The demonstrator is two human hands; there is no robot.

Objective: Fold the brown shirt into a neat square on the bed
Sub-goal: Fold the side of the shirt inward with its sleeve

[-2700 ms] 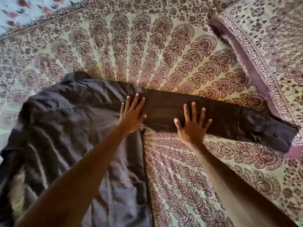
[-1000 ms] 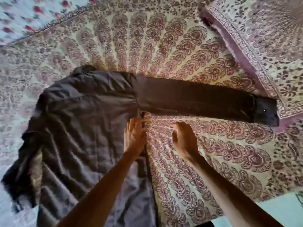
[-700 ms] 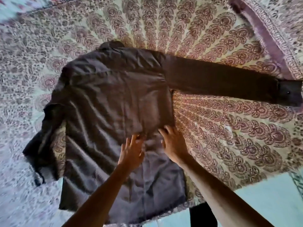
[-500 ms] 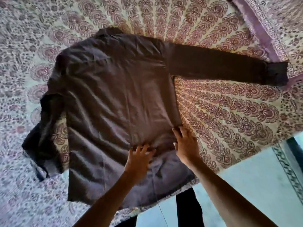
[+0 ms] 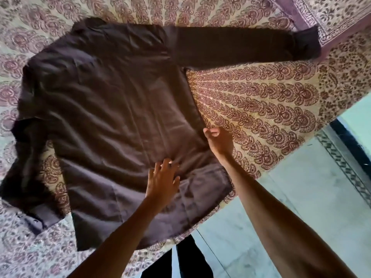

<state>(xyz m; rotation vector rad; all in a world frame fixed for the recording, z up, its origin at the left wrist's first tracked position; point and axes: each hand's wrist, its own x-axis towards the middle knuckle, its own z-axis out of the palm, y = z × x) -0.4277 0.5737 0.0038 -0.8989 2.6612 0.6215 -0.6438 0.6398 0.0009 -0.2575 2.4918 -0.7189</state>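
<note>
The brown shirt (image 5: pixel 112 109) lies spread flat on the patterned bedspread (image 5: pixel 261 109), collar at the far side and hem near the bed's front edge. One sleeve stretches straight out to the right, its cuff at the upper right. The other sleeve hangs bent down at the left. My left hand (image 5: pixel 163 180) rests flat on the lower body of the shirt with fingers spread. My right hand (image 5: pixel 218 140) sits at the shirt's right side seam, fingers curled against the cloth edge; whether it pinches the fabric is unclear.
A pillow (image 5: pixel 331 15) in matching print lies at the upper right corner, next to the sleeve cuff. The bed's front edge runs diagonally at the lower right, with pale tiled floor (image 5: pixel 301 197) beyond it. My dark trouser legs (image 5: pixel 180 261) show below the hem.
Both hands slid from the right sleeve down along the shirt's right side toward the hem. The view dropped lower, so the whole shirt and the bed edge now show.
</note>
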